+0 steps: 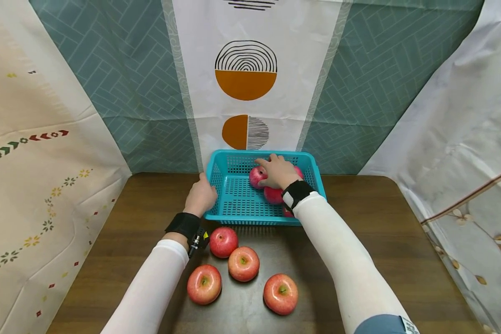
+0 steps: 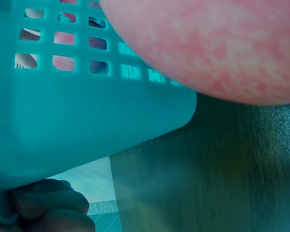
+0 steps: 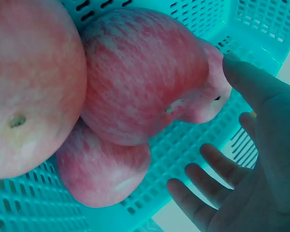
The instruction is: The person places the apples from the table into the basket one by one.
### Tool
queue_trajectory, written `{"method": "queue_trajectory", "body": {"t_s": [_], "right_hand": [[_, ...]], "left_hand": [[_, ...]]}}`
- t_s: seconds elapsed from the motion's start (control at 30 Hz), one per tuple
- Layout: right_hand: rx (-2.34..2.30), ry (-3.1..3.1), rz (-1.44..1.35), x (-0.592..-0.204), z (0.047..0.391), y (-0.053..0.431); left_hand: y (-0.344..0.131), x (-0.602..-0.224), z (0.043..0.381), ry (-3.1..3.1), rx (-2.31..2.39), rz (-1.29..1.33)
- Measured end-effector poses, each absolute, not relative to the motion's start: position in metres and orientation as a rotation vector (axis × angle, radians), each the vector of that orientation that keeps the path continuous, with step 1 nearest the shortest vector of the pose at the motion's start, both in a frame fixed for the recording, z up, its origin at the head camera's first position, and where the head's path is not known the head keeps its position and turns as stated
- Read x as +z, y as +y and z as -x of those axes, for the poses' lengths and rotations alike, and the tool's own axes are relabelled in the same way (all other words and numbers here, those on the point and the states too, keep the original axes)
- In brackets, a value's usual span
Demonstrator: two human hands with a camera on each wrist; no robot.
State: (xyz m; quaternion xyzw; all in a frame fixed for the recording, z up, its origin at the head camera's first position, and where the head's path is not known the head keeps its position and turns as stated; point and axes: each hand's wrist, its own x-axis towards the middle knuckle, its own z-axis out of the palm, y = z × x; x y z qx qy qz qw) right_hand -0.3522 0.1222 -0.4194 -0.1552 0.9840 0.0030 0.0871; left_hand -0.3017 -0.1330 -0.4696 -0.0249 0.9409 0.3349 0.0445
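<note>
A turquoise plastic basket [image 1: 229, 218] with slotted walls stands at the back of the table. My left hand [image 1: 202, 195] grips its left rim; curled fingers show at the rim in the left wrist view. Inside the basket's right half lie several red apples [image 3: 145, 72]. Over them reaches my right hand [image 1: 279, 171], its fingers spread and its thumb beside the leftmost apple [image 1: 257, 177]. In the right wrist view the thumb overlaps the far apple [image 3: 215, 89], while the other fingers stand apart from it. Whether the thumb touches it I cannot tell.
In front of the basket, several more apples sit on the table: a darker red one [image 1: 223, 242] near the basket, a paler one [image 1: 244, 264] beside it, another at left [image 1: 204, 284] and one at right [image 1: 280, 294]. A patterned cloth [image 1: 246, 106] hangs behind.
</note>
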Motion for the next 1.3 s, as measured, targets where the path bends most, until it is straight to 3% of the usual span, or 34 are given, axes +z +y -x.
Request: {"method": "queue_trajectory", "body": {"t_s": [0.6,1.3], "right_hand": [[-0.084,2.885,0.602,-0.399,0.315,0.137],[-0.508,2.822,0.728,-0.382,0.269,0.169]], "left_hand": [[-0.134,-0.469,0.303,2.852,1.041,0.063],[-0.135,-0.470,0.302,2.841,1.066,0.051]]}}
